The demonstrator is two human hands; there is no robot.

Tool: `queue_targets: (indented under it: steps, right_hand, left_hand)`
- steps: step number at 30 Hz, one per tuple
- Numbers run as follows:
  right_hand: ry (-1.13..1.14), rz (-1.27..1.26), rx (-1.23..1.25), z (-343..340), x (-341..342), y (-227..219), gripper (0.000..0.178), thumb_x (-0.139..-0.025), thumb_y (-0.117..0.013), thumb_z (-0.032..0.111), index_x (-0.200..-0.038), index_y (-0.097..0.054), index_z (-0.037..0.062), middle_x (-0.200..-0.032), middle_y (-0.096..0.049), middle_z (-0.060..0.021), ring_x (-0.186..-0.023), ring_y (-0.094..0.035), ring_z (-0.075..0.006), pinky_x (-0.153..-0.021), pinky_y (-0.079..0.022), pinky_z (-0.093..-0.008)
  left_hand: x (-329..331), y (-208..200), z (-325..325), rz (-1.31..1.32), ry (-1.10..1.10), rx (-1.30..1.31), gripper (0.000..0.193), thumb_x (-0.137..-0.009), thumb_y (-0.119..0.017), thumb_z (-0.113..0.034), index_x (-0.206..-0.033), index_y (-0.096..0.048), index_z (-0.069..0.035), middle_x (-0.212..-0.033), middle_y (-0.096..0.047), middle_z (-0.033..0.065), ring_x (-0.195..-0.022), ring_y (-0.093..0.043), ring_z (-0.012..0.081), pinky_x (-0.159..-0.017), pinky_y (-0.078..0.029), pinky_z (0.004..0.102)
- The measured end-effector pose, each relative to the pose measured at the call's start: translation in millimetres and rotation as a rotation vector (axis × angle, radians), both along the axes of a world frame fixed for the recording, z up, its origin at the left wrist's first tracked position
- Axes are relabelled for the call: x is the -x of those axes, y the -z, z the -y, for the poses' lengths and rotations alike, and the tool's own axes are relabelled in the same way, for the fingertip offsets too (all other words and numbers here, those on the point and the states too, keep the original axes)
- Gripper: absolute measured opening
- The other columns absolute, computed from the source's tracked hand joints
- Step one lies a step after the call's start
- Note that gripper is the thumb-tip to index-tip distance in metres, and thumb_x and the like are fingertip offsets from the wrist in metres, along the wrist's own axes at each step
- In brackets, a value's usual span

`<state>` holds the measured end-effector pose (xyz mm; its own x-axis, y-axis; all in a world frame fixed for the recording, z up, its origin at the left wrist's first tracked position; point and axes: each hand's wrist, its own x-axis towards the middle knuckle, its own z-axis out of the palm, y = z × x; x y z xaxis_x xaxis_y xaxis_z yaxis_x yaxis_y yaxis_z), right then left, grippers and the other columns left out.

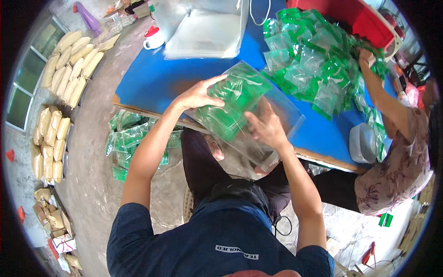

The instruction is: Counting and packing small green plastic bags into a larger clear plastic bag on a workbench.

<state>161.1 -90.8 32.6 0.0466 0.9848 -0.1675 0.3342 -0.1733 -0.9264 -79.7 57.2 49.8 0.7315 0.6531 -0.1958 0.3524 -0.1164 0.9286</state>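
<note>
My left hand point(198, 96) grips the left side of a clear plastic bag point(233, 104) with green packets in it, thumb on top. The bag is tilted over the near edge of the blue table. At its right my right hand point(268, 125) has its thumb and fingers apart and bent, slightly blurred, close to the bag's lower right side. Beneath that hand lies a larger clear plastic sheet or bag point(288, 115), partly over the table edge and my lap. Whether the right fingers touch the plastic is hard to see.
A heap of green and clear packets point(309, 60) covers the table's point(152, 85) right side, where a co-worker's hand point(367, 57) reaches in. Nearby are a red crate point(350, 21), a clear tub point(362, 143), stacked clear bags point(203, 34) and a white cup point(153, 39). Filled green bags point(131, 138) lie below left.
</note>
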Motion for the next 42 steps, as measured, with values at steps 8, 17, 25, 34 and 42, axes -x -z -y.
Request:
queue_targets:
  steps: [8,17,25,34,42]
  right_hand:
    - [0.191,0.788,-0.676,-34,-21,41,0.036,-0.092,-0.062,0.018,-0.121,-0.055,-0.0008,-0.116,-0.058,-0.0220,-0.108,-0.056,-0.0400,-0.088,-0.048,-0.0495]
    - [-0.148,0.762,-0.569,49,-9,49,0.044,-0.085,-0.059,0.014,-0.127,-0.054,-0.0023,-0.132,-0.053,-0.0236,-0.126,-0.049,-0.0406,-0.105,-0.041,-0.0518]
    - [-0.504,0.611,-0.801,85,-29,22,0.029,-0.081,-0.059,0.008,-0.109,-0.066,-0.0012,-0.118,-0.066,-0.0170,-0.109,-0.064,-0.0340,-0.095,-0.052,-0.0421]
    - [0.192,0.983,-0.663,-45,-218,20,0.083,-0.082,-0.072,0.055,-0.148,-0.040,0.0146,-0.152,-0.033,-0.0277,-0.139,-0.031,-0.0503,-0.112,-0.031,-0.0582]
    - [0.270,1.020,-0.183,-84,-159,51,0.097,-0.078,-0.044,0.085,-0.150,-0.041,0.0214,-0.156,-0.027,-0.0268,-0.146,-0.016,-0.0494,-0.114,-0.007,-0.0708]
  left_hand:
    - [-5,5,-9,-0.074,0.106,-0.215,0.101,-0.073,-0.086,-0.020,-0.155,-0.028,-0.009,-0.158,-0.030,0.0208,-0.143,-0.035,0.0241,-0.115,-0.033,0.0376]
    - [-84,35,39,-0.493,0.164,-1.065,0.067,-0.100,-0.038,-0.057,-0.155,-0.030,-0.019,-0.164,-0.017,0.0102,-0.150,-0.015,0.0341,-0.123,-0.005,0.0500]
    - [-61,10,22,-0.363,0.530,-1.127,0.075,-0.091,-0.060,-0.040,-0.156,-0.028,-0.019,-0.164,-0.018,0.0081,-0.152,-0.013,0.0304,-0.124,-0.003,0.0513]
    - [11,-3,30,-0.608,0.532,-1.078,0.074,-0.092,-0.055,-0.028,-0.157,-0.022,-0.015,-0.165,-0.014,0.0100,-0.152,-0.008,0.0325,-0.123,-0.001,0.0514]
    - [87,-15,7,-0.844,0.361,-1.031,0.074,-0.092,-0.054,-0.025,-0.157,-0.021,-0.015,-0.165,-0.012,0.0086,-0.152,-0.010,0.0319,-0.124,-0.004,0.0499]
